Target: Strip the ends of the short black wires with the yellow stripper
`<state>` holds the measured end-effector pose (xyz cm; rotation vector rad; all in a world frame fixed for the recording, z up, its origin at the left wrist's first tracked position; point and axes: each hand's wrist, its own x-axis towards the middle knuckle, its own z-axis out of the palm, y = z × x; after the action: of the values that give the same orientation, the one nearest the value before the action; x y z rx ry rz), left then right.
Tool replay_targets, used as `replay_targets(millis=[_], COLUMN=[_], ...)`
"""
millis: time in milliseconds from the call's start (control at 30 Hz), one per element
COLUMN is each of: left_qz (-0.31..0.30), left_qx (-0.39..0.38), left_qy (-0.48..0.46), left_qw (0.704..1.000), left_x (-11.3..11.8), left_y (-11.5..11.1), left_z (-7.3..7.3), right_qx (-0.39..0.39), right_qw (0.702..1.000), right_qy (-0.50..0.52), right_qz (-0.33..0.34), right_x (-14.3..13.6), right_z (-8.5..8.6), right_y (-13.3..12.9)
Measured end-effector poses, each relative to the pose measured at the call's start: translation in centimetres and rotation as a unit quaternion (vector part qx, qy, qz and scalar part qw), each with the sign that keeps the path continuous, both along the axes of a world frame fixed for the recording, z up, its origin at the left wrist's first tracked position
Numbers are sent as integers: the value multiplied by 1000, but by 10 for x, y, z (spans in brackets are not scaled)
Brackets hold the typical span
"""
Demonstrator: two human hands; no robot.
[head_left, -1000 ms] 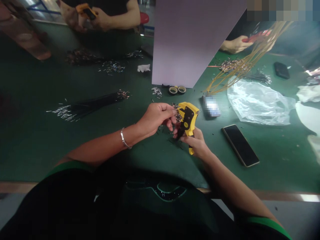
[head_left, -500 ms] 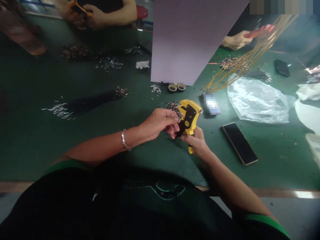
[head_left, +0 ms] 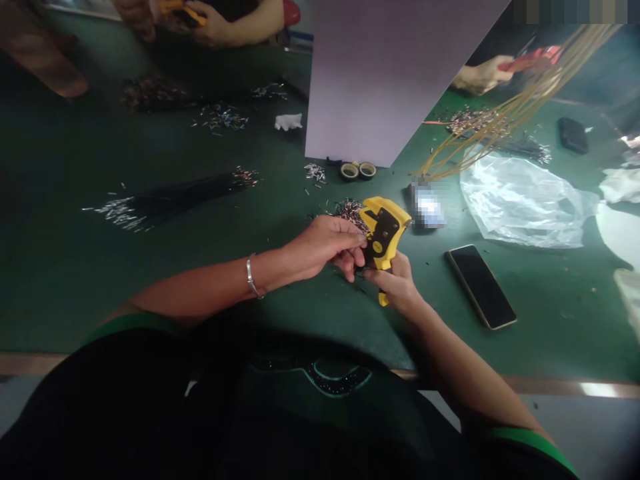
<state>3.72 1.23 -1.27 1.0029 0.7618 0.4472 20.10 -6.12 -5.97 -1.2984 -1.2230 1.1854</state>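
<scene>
Right of the wire stripper (head_left: 384,232) in the right hand's (head_left: 397,283) closed grip, green desk (head_left: 300,313) opens toward the phone (head_left: 481,287); left hand's (head_left: 333,247) fingers pinch at its jaws.

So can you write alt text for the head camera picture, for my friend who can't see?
A right hand grips a yellow and black tool, the left hand close beside it, above a green table. Around them lie black wires, two tape rolls, a phone and a clear plastic bag.
</scene>
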Motion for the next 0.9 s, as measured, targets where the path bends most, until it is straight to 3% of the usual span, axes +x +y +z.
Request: replay_targets(millis=[500, 900], left_qz=[-23, -40], left_qx=[-14, -11], left_qy=[-8, -7], left_qw=[1000, 999], left_x=[-1, -2], left_y=[0, 3], left_z=[0, -4], right_qx=[35, 30], right_qw=[995, 993], right_qy=[-89, -101], right_qz=[-39, -43], right_x=[-4, 1], right_z=[-1, -19], right_y=[-4, -8])
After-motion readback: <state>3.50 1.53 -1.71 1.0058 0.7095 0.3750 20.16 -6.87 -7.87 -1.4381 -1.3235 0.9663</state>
